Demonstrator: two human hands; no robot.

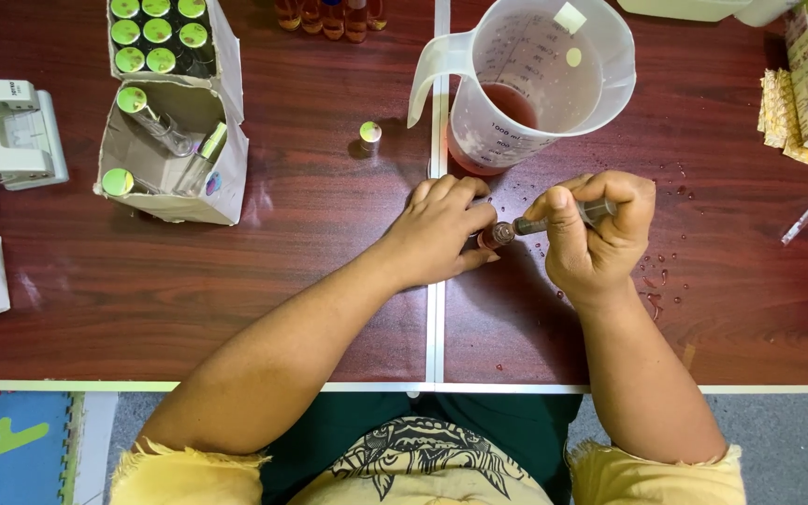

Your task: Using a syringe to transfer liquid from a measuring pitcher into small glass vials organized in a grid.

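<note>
Two dark wooden tabletops (pixel 236 299), wet-spotted; left hand (pixel 441 229) around small bottle (pixel 493 236), right hand (pixel 596 229) gripping syringe (pixel 563 218).

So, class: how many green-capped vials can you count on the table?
10: six upright in the upper box, three lying in the lower box, one loose cap-topped vial. More may be hidden.

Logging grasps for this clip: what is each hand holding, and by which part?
The left hand grips a small bottle around its body. The right hand is fisted around the barrel of a syringe, tip at the bottle's mouth.
</note>
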